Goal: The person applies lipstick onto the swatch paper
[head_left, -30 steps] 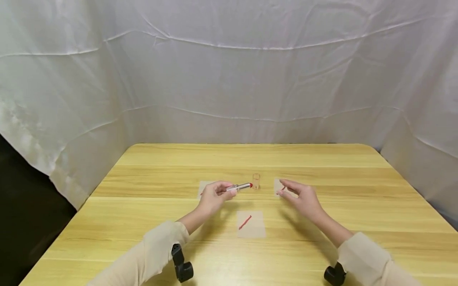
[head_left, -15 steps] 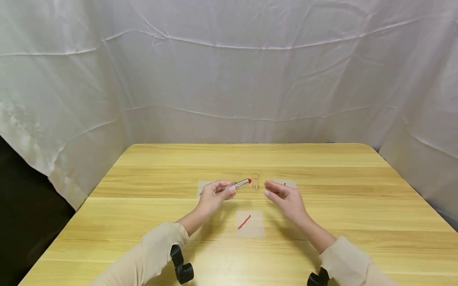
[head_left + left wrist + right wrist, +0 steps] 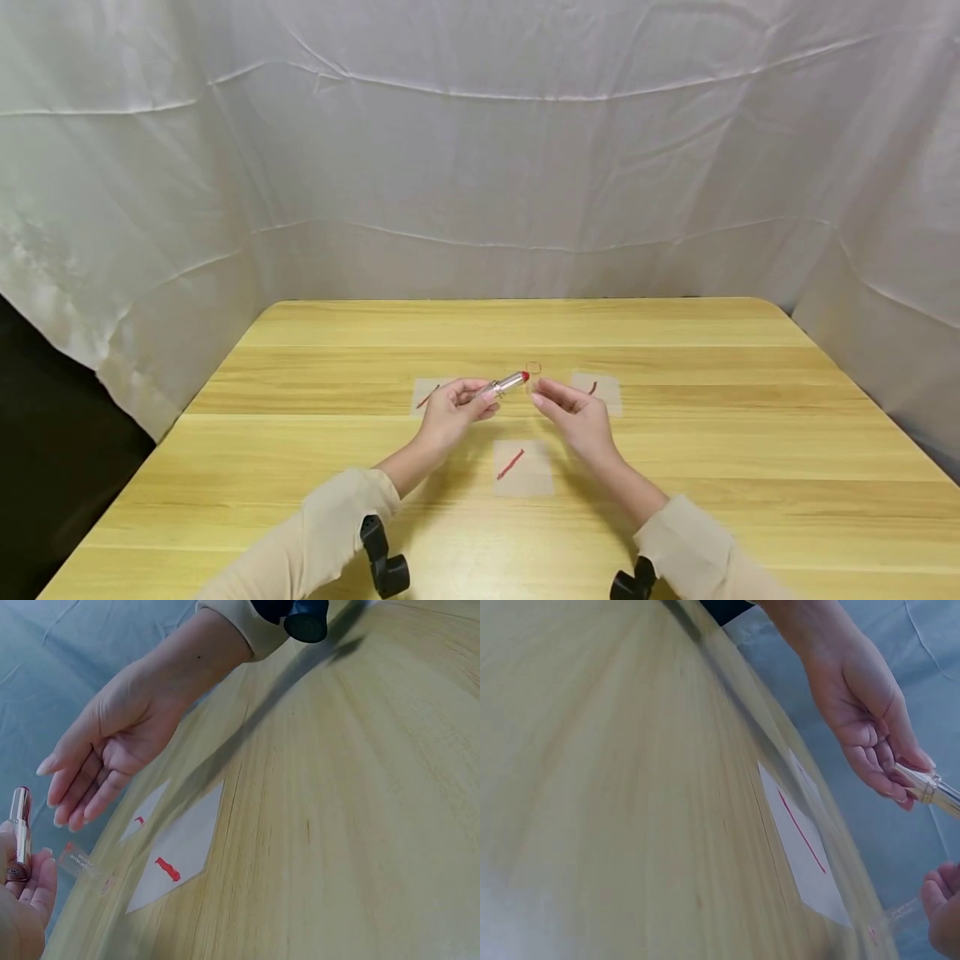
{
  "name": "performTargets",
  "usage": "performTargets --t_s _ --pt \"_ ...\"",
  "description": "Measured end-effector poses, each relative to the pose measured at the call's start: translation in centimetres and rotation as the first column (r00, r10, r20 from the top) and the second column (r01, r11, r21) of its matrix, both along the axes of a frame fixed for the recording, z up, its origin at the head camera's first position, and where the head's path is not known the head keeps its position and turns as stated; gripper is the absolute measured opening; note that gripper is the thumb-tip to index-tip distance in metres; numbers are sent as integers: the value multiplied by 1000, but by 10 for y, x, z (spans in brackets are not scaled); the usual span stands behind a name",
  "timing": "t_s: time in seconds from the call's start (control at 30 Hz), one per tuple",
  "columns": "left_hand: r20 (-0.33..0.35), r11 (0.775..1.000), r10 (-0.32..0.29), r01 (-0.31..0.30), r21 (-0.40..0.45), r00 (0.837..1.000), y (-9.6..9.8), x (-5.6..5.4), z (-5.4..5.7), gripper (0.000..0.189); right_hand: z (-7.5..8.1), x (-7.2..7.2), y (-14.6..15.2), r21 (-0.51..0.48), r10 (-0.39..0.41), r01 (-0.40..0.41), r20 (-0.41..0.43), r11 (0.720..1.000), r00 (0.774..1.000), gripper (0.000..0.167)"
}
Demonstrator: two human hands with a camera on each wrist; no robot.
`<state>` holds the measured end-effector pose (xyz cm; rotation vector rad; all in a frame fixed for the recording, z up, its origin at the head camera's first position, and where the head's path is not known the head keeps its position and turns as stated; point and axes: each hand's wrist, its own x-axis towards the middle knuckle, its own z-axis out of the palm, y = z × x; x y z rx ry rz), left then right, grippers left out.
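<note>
Lipstick and left hand: I'm holding the lipstick [image 3: 512, 382] in the left hand [image 3: 450, 412], whose thumb and fingers are pinching the rear of the tube, up off the table [image 3: 660, 329].
Lipstick axis: the tube is slanting out of the pinch, forward and toward the person's right, with its red end leading; its line is running crosswise to the cap's upright one.
Clear cap: the cap [image 3: 84, 868] is standing on end on the table, past the red tip and lower than it; the left wrist view is showing the two apart.
Nearer hand: the right hand [image 3: 581, 413] is hanging closer to the cap than the left, its fingertips sitting just beside and above it.
Right grip: thumb and fingers are standing apart, loosely curved, with nothing between them that I'm making out; in the head view they're partly covering the cap, yet from the left wrist I'm seeing no contact.
Lipstick looks: the tube is shining silver, a ringed band is circling it, and the bare colour is showing at the tip.
Cap looks: the wall is letting the wood show through, and reddish traces are marking its ends.
Paper squares: three are lying flat, one nearer the person [image 3: 536, 480], one to the left [image 3: 418, 390], one to the right [image 3: 611, 395], each bearing a red stroke.
</note>
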<state>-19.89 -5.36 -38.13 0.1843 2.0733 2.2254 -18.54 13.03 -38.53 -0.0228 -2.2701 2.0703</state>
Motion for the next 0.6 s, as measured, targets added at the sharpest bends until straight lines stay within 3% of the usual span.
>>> performTargets --t_s 0.27,0.6 --pt "22 1000 -13 13 1 1000 2 2 -3 23 -6 -4 -13 -133 -21 27 44 991 999 35" --pt "26 999 -45 46 -26 999 3 4 -6 23 -10 -5 -21 -142 -65 77 90 987 994 35"
